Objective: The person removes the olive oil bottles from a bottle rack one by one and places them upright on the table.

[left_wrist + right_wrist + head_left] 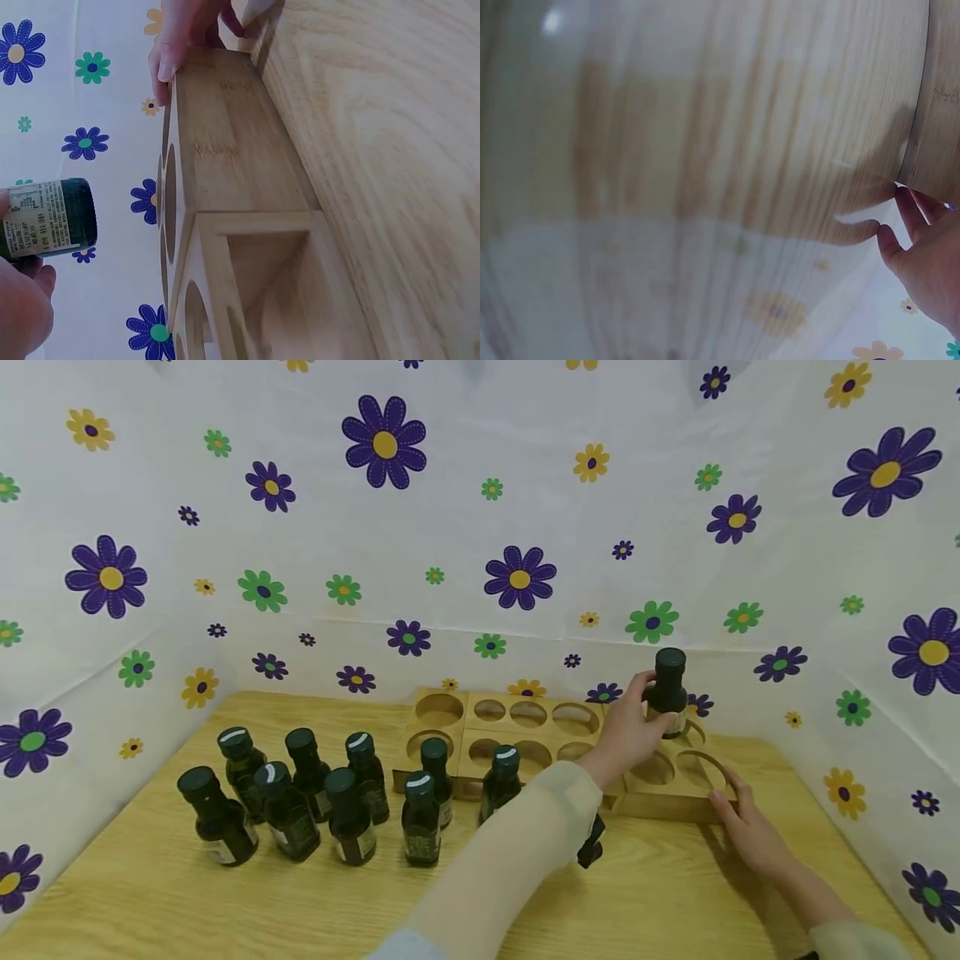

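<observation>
Light wood-grain table (150, 893), flowered cloth on three sides. Directly on it: wooden rack (480, 727) w/ round holes, at centre-rear, running to the right; group of dark bottles (315, 793) w/ black caps, upright, left-centre, just in front of and beside rack's left end, approx. ten visible. One small dark object (591, 847) near rack's front edge, partly hidden by a sleeve; cannot identify.
</observation>
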A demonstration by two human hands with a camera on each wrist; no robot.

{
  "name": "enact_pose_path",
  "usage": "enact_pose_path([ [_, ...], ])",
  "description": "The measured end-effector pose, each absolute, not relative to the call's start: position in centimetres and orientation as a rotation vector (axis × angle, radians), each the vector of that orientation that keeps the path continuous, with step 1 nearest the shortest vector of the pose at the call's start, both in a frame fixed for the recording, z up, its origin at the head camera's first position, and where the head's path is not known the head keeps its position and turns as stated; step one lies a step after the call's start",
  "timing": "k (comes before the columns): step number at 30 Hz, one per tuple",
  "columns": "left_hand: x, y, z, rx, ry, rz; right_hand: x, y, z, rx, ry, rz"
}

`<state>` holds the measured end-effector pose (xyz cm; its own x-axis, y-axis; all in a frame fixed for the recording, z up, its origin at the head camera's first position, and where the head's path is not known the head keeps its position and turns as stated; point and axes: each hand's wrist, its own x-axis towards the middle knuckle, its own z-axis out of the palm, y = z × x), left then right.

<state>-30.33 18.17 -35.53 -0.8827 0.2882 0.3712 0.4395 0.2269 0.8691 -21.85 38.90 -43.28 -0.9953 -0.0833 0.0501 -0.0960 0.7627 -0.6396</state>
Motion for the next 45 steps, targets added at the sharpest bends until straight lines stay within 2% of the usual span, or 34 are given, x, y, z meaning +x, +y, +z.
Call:
enact_pose_path([
  [8,-29.8,16.7,-35.0,-0.707,-2.292,-1.803,-22.6,39.5,-42.6,0.165,-2.932,1.052],
  [22,-26.3,14.8,-35.4,-0.827,-2.175,-1.932,-22.2,40.1,-42.8,0.178,-2.92,1.052],
  [45,-19.5,5.8,-35.7,-0.88,-2.279,-2.005,-21.9,38.9,-43.1,0.192,-2.929,1.127],
])
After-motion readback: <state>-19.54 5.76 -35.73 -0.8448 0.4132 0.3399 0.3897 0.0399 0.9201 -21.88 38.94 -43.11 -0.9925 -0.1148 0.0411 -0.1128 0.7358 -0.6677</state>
